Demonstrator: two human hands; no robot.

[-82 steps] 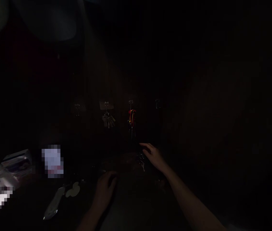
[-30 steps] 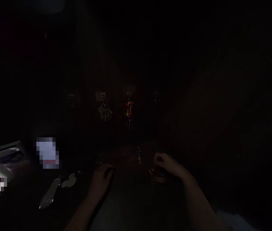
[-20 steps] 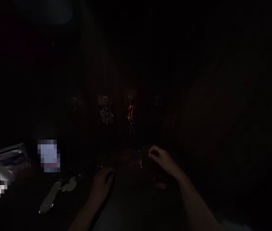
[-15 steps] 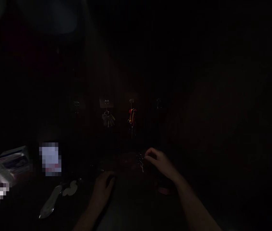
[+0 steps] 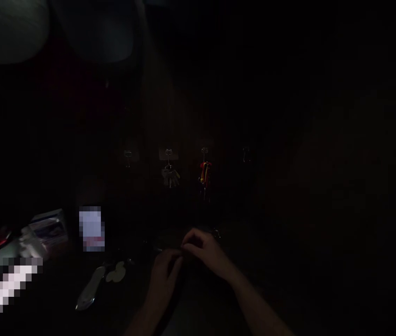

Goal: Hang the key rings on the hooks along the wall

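Observation:
It is very dark. My left hand (image 5: 165,273) is low in the middle, its thumb and fingers curled together. My right hand (image 5: 203,247) bends in from the right in a pinch, fingertips close against those of my left hand. What lies between the fingers, if anything, is too dark to make out. Just behind my right hand a bit of shiny metal, apparently keys (image 5: 217,233), shows partly. Further back, a bunch of keys (image 5: 170,176) hangs from one hook, and a red and yellow item with metal parts (image 5: 204,175) from another.
Two more hooks, left (image 5: 128,156) and right (image 5: 246,154), show on the dark upright surface. To the left are a blurred-out bright screen (image 5: 92,227), a box (image 5: 49,228), a pale long-handled object (image 5: 92,288) and a pale rounded piece (image 5: 116,272).
My right hand has moved left, away from the shiny metal keys, to meet my left hand. The whole view has shifted, so the background sits further right.

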